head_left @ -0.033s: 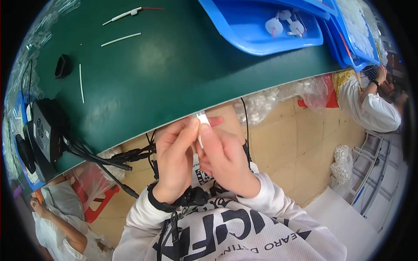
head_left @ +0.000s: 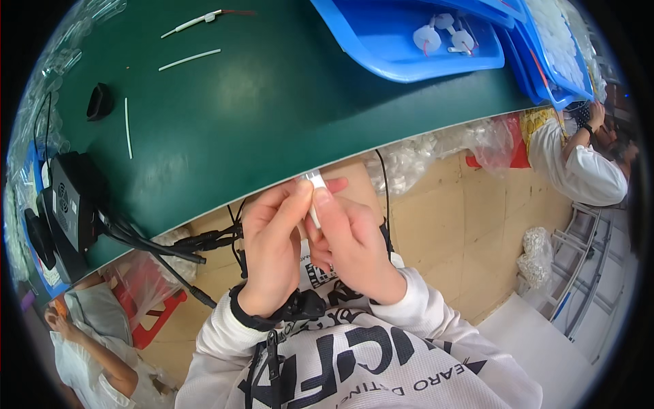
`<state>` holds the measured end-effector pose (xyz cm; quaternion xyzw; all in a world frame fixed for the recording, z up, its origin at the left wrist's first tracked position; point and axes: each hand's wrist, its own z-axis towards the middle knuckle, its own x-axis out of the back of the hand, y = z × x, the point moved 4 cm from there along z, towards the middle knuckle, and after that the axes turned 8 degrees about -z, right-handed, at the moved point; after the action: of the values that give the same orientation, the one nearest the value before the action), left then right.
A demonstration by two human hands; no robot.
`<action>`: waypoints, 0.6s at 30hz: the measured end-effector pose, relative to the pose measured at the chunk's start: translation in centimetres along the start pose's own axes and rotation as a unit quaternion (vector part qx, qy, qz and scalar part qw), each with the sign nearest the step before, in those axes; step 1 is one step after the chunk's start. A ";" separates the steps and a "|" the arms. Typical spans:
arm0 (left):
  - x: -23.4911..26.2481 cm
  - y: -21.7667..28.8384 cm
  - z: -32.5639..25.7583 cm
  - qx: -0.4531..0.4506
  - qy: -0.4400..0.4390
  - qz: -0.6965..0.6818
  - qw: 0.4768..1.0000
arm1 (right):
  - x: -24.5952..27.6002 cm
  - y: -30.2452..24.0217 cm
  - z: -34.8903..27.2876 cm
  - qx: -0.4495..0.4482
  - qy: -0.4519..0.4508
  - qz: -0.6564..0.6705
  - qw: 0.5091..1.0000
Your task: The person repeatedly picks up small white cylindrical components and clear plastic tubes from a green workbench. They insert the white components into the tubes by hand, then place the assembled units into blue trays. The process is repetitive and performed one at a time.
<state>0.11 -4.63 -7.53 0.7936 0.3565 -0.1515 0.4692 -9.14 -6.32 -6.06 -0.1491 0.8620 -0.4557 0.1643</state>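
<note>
Left hand (head_left: 272,235): was closed, thumb and fingers pinching the small white piece (head_left: 317,180).
Right hand (head_left: 354,238): was closed on it too, thumbs side by side.
Small white piece: sat between both hands, near the green table (head_left: 231,136).
Blue tray (head_left: 378,58): stood beyond the hands, rightward.

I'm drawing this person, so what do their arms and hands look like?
The left hand and right hand are bare, with no gloves. Both arms wear long, white, textured sleeves. A black band goes round the left wrist, with a chunky black piece beside it.
</note>
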 end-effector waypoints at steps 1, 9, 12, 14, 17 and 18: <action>-0.1 0.1 -0.1 0.005 0.011 0.007 1.000 | -0.3 0.3 0.1 -0.045 -0.026 0.088 0.995; 0.1 0.8 -0.4 -0.002 0.039 0.066 0.997 | -0.8 3.0 1.8 0.016 -0.126 0.223 0.966; 0.2 1.0 -0.4 -0.007 0.024 0.069 0.997 | -0.6 2.8 1.3 0.033 -0.076 0.193 0.978; 0.3 1.0 -0.3 -0.023 0.020 0.077 0.997 | -0.5 2.7 0.7 0.058 -0.039 0.137 0.988; 0.4 0.9 -0.2 -0.048 0.026 0.089 0.995 | -0.5 2.5 0.2 0.095 -0.012 0.027 0.995; 0.5 1.0 -0.2 -0.042 0.030 0.087 0.995 | -0.6 2.6 0.3 0.100 -0.018 0.003 0.995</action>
<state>1.11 -4.57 -7.12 0.8052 0.3063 -0.0714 0.5027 -8.76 -4.92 -8.27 -0.1374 0.8093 -0.5367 0.1951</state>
